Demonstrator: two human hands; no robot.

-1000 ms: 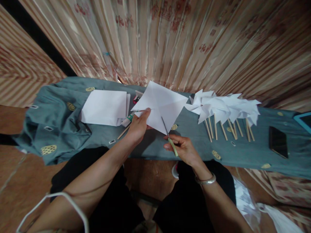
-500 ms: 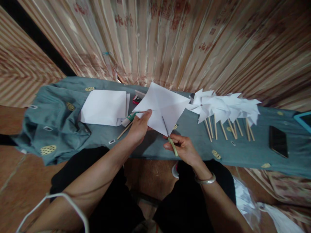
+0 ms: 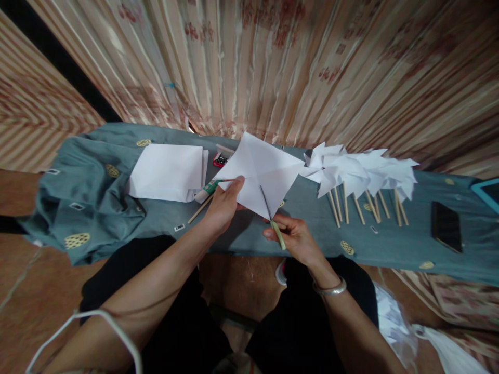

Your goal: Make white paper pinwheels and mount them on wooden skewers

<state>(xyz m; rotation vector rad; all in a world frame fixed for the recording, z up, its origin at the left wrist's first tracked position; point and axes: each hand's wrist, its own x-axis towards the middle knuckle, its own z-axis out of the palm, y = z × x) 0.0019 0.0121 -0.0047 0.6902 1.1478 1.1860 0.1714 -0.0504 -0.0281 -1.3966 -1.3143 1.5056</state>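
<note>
Landmark = the white sheet (image 3: 268, 161). It's held up over the near edge of the bench (image 3: 393, 257), turned like a diamond, 1 corner toward the person, creases crossing near its middle.

Left hand (image 3: 223, 204): pinching the sheet by its left part, thumb on top, fingers mostly hidden under the paper.

Right hand (image 3: 293, 236): just below the sheet's near corner, fingers wrapped on the pale green handle of the scissors (image 3: 278, 236). 1 dark blade shows across the sheet, running from the near corner toward the middle; can't see the other blade. Silver bracelet (image 3: 333, 288) on that wrist.

Left of the sheet: green-and-white tube (image 3: 206, 191) and loose stick (image 3: 200, 210) near the left hand, small red box (image 3: 220, 160) behind the tube, paper stack (image 3: 167, 172) farther out.

Right of the sheet: row of white paper pinwheels (image 3: 356, 174), overlapping, wooden sticks toward the person. Dark phone (image 3: 446, 227) well beyond them.

Behind the sheet: patterned curtain (image 3: 249, 67).
</note>
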